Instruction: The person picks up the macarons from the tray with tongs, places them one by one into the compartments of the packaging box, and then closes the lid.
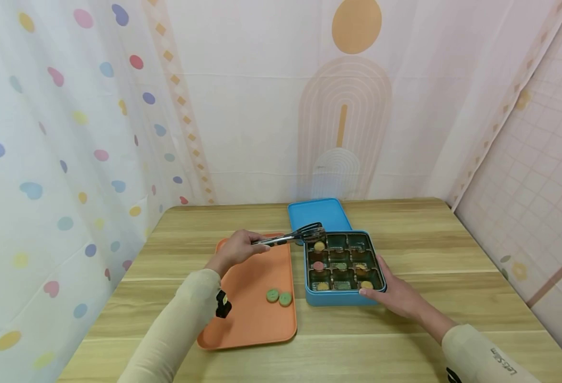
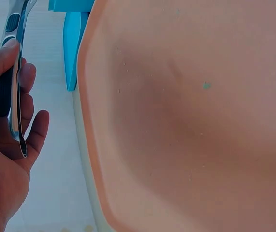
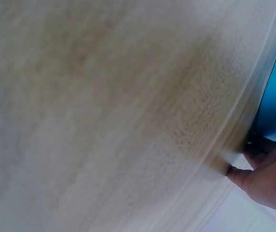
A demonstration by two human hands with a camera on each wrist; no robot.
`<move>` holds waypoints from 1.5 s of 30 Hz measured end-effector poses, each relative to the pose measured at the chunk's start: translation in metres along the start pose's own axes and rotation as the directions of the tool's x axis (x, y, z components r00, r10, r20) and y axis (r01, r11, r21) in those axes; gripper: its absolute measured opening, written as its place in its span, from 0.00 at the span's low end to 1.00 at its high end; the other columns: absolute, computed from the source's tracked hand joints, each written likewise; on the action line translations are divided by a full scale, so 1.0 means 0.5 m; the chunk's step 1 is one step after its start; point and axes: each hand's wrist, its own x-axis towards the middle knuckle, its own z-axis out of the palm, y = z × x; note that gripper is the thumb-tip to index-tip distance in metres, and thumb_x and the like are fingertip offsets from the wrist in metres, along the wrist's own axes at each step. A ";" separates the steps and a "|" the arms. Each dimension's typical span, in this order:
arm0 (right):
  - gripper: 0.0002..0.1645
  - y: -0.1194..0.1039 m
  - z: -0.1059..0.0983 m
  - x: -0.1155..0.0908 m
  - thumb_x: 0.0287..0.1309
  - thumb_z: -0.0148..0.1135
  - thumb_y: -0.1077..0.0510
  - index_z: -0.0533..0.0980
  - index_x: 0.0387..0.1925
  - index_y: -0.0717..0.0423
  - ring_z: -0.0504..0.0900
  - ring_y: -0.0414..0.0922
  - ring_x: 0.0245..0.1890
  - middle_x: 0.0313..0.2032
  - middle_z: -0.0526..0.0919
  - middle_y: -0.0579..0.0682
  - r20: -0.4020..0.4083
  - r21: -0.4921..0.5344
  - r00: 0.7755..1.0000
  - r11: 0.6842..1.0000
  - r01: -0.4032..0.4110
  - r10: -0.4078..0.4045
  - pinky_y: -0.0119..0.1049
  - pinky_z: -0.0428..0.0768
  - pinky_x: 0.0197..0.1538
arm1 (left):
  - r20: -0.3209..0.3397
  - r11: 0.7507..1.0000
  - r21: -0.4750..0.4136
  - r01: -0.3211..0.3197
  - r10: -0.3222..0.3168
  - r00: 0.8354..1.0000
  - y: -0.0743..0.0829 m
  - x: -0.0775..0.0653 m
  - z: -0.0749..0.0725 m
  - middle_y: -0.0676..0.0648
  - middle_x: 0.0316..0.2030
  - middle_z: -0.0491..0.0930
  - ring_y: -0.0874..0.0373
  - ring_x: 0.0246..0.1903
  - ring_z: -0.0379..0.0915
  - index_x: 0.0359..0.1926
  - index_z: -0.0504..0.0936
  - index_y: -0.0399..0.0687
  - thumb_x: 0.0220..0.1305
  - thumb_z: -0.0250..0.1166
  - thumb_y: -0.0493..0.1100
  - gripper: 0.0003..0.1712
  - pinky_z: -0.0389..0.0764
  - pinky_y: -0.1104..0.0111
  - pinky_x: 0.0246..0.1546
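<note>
Slim silver metal tongs (image 1: 283,240) gleam, with matt black grip inlays (image 2: 3,94). The orange rectangular plastic tray (image 1: 247,324) looks smooth and matt, the blue square plastic box (image 1: 340,299) smooth, its dark nine-compartment plastic insert (image 1: 339,242) glossy. The brown wood-grain table (image 1: 367,346) looks matt.

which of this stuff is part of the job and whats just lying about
Seemingly part of the job:
tongs, in the left hand
box, held by the right hand
small rounds in its compartments
tray
two green rounds on it

Probably just about:
blue lid, behind the box, untouched
curtain, only a backdrop
</note>
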 end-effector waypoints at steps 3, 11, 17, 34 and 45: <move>0.67 0.000 0.000 0.000 0.58 0.61 0.28 0.33 0.79 0.51 0.81 0.65 0.47 0.64 0.64 0.78 -0.001 -0.004 1.000 1.000 0.002 -0.002 0.61 0.76 0.49 | -0.004 1.000 0.007 -0.012 0.012 1.000 0.000 -0.001 -0.002 0.48 0.17 0.69 0.59 0.16 0.55 0.48 0.86 0.39 0.69 0.65 0.44 0.14 0.61 0.66 0.22; 0.67 0.000 0.000 -0.002 0.58 0.61 0.27 0.33 0.79 0.51 0.81 0.65 0.47 0.64 0.64 0.78 0.004 -0.005 1.000 1.000 -0.001 0.001 0.61 0.76 0.49 | -0.032 0.999 0.040 -0.030 0.031 0.999 -0.013 -0.008 -0.013 0.38 0.34 0.83 0.53 0.23 0.69 0.54 0.85 0.43 0.68 0.65 0.45 0.17 0.69 0.65 0.28; 0.67 0.001 -0.001 -0.001 0.58 0.61 0.28 0.32 0.79 0.50 0.83 0.61 0.44 0.63 0.66 0.77 0.007 0.004 1.000 1.000 -0.004 0.004 0.60 0.76 0.48 | -0.054 0.998 0.068 0.016 -0.013 0.998 -0.026 -0.024 -0.027 0.38 0.41 0.83 0.57 0.28 0.74 0.60 0.81 0.43 0.68 0.66 0.47 0.23 0.76 0.62 0.37; 0.67 -0.001 -0.001 -0.003 0.58 0.60 0.28 0.33 0.79 0.51 0.81 0.65 0.48 0.63 0.65 0.78 0.010 -0.005 1.000 1.000 -0.006 0.006 0.62 0.75 0.50 | -0.009 0.999 0.027 -0.039 0.039 0.999 -0.113 -0.120 -0.070 0.44 0.31 0.83 0.58 0.23 0.65 0.48 0.87 0.42 0.65 0.68 0.43 0.13 0.69 0.66 0.27; 0.67 -0.001 0.000 -0.002 0.58 0.60 0.28 0.33 0.79 0.51 0.80 0.66 0.49 0.64 0.64 0.78 0.011 -0.007 1.000 1.000 -0.008 0.008 0.62 0.75 0.50 | 0.032 0.993 0.084 -0.083 0.080 0.996 -0.150 -0.197 -0.085 0.52 0.35 0.84 0.60 0.32 0.73 0.46 0.88 0.43 0.62 0.71 0.45 0.14 0.74 0.69 0.33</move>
